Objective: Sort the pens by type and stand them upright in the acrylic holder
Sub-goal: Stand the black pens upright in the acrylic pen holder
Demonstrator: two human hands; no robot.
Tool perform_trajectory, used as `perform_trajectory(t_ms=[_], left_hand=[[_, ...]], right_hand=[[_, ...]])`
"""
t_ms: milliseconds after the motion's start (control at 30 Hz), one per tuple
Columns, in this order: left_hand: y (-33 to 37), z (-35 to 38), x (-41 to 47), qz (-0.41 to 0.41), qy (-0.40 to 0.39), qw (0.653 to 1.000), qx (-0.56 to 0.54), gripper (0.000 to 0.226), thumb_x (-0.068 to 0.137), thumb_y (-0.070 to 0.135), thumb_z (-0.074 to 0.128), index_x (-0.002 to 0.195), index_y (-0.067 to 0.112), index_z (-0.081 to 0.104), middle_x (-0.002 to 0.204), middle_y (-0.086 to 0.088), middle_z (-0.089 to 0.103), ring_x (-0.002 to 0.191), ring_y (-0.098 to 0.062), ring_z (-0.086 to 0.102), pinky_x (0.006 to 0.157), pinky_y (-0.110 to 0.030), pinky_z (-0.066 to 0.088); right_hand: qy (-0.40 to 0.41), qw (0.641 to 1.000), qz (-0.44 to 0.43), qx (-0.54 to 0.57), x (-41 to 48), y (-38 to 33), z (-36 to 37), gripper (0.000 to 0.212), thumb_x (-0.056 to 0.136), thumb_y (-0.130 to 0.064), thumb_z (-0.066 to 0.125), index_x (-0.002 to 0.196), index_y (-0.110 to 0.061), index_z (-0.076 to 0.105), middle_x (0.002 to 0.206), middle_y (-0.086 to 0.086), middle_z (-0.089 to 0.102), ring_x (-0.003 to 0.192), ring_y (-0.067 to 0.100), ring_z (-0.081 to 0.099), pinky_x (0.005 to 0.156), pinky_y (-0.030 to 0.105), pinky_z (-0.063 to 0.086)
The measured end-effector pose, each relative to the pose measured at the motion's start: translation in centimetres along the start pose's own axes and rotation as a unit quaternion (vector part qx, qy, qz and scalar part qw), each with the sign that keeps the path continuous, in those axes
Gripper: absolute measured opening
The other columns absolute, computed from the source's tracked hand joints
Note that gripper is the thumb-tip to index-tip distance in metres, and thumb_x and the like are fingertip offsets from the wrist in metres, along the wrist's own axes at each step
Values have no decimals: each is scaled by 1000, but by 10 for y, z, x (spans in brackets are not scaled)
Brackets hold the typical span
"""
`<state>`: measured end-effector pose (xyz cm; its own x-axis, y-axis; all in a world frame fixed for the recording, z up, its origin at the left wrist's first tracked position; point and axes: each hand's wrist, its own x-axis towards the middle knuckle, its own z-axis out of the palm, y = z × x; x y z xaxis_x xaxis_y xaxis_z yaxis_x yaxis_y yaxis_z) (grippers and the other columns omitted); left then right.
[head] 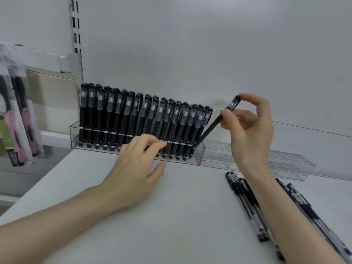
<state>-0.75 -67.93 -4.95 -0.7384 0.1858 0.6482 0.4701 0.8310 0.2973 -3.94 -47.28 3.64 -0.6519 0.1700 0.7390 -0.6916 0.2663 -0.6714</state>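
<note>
A long clear acrylic holder stands on the white shelf, its left part filled with several upright black pens with frosted caps. My right hand pinches one more black pen near its cap; the pen leans, its tip in the holder at the right end of the filled row. With its fingertips, my left hand touches the holder's front wall by the standing pens, fingers relaxed. The holder's right section has empty holes. Several clear-barrelled black pens lie loose on the shelf at lower right.
Packaged pink items hang or stand at the far left beside a slotted shelf upright. More loose pens lie by my right forearm near the shelf's right edge. The white back wall rises behind the holder.
</note>
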Motion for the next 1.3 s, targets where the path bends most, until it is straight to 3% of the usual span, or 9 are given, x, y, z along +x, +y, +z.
perform_trajectory(t_ms=[133,233,333,400,533,767,1100,1300], left_hand=[[-10,-1,4,-5,3,997,75,52,83,40,36,122,15,58,118,-6,53,115,-16,36,93,-30,20],[-13,3,5,-11,-5,995,97,55,81,41,35,123,14,59,118,-9,53,114,-18,35,96,-35,24],[-14,5,4,-16,-4,994,107,56,81,41,35,124,14,59,117,-8,53,112,-18,35,94,-40,31],[-13,5,4,-14,-2,993,117,55,81,40,36,124,15,59,116,-8,54,111,-18,37,95,-35,26],[-13,6,4,-11,5,992,129,53,81,40,36,122,16,61,115,-7,55,108,-17,38,91,-34,21],[-12,8,4,-17,18,990,136,53,81,42,36,120,18,62,112,-5,55,102,-16,38,89,-35,24],[-10,9,3,-26,24,991,130,51,81,42,37,117,17,63,110,-4,55,103,-16,38,81,-43,40],[-10,7,3,-31,7,991,132,53,80,43,36,118,18,62,111,-4,55,103,-16,37,81,-44,41]], right_hand=[[14,999,-27,-28,5,7,0,31,89,-9,65,111,-25,51,84,-2,65,69,14,70,73,33,58],[4,999,-38,-39,7,12,5,31,89,-10,65,111,-27,51,86,-5,64,71,14,70,74,35,58],[-18,998,-42,-54,6,16,9,31,89,-10,65,111,-29,52,84,-10,62,72,17,69,71,28,56],[-42,996,-39,-75,4,20,11,32,89,-11,65,108,-32,52,84,-12,61,73,19,68,68,20,52],[-85,989,-30,-117,3,27,15,31,88,-10,65,110,-30,56,82,-8,62,75,20,68,70,22,53],[-115,985,-13,-130,11,20,12,31,86,-7,67,106,-29,58,79,5,67,72,23,67,78,42,55],[-137,977,2,-161,17,11,9,28,87,-5,66,103,-27,56,77,4,67,64,8,65,74,32,55],[-151,971,19,-182,11,13,10,27,88,-4,64,105,-25,57,76,4,67,69,13,68,77,38,56]])
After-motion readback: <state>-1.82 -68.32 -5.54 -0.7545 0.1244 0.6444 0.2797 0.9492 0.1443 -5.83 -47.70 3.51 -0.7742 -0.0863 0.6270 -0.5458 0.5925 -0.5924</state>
